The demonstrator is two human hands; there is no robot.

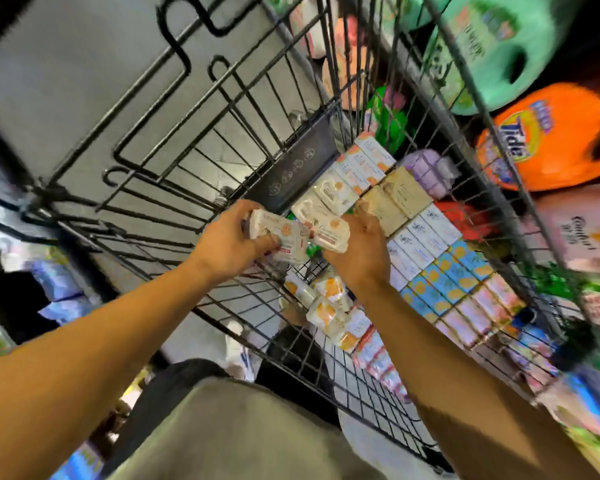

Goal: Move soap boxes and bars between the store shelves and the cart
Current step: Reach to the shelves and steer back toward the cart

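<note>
Over the black wire cart (174, 140), its left half bare mesh, soap boxes packed along its right wall, my left hand (229, 242) grasps a white-and-orange wrapped soap bar (278, 237); my right hand (359, 258) grips another (329, 233).

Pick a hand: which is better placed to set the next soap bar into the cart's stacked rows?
Probably right. The right hand holds a soap bar beside the stacked soap boxes; the left hand grips another bar farther from them.

The scene is being lit brightly and evenly from overhead; edges are being smeared by motion blur, straight lines are being bowed by wide-angle distortion.
</note>
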